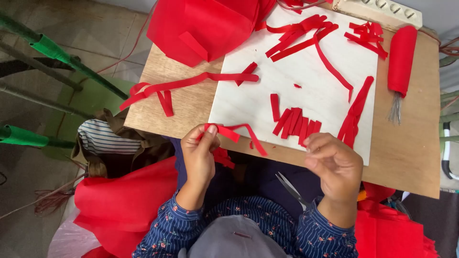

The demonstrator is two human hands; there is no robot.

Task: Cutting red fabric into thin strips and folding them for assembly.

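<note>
Left hand (198, 155), lower centre: fingers (210, 136) pinched shut on red strip (234, 133), over white board (306, 95) edge. Right hand (334, 165) beside it: fingers curled, holding nothing visible. Cut pieces (296, 123) just above.

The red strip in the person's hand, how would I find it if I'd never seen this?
Start at the white board on the wooden table. At its near edge, the left hand pinches a red strip. Unlike the short pieces lying flat, it is lifted and trails down rightward.
</note>
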